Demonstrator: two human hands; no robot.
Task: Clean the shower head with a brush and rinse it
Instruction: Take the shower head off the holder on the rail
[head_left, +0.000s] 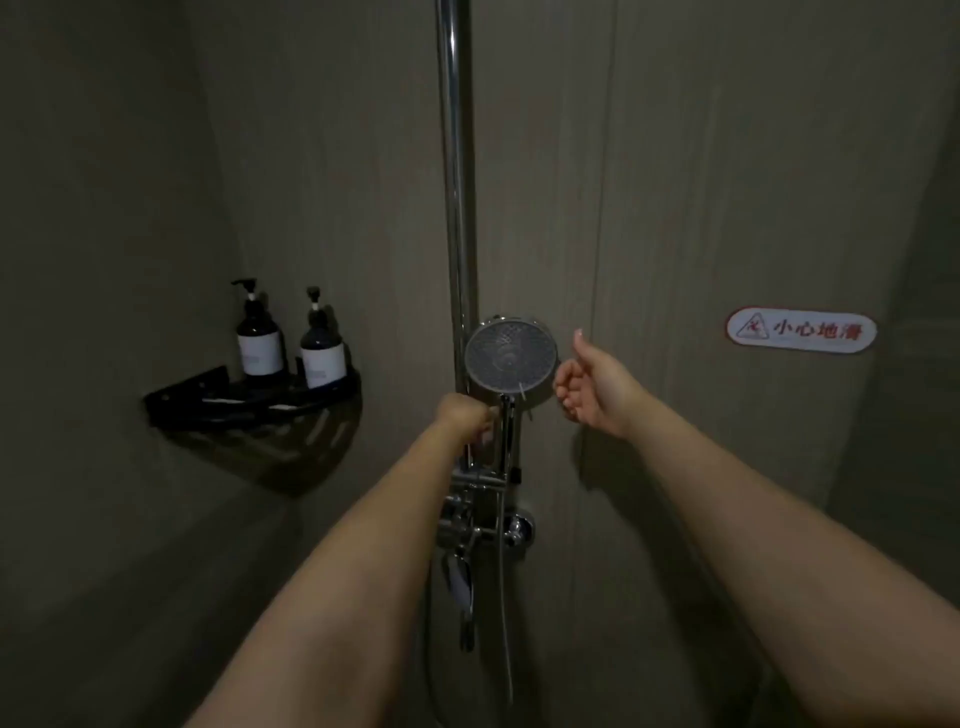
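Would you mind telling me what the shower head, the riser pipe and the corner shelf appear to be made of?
Shower head: looks chrome-plated, with a shiny silver rim and a grey dotted face; metal or plastic underneath is unclear.
Riser pipe: polished metal, probably chrome or steel, judging by its bright mirror-like streaks.
Corner shelf: matte black, likely coated metal, given its thin rails and flat wall bracket with screw points.
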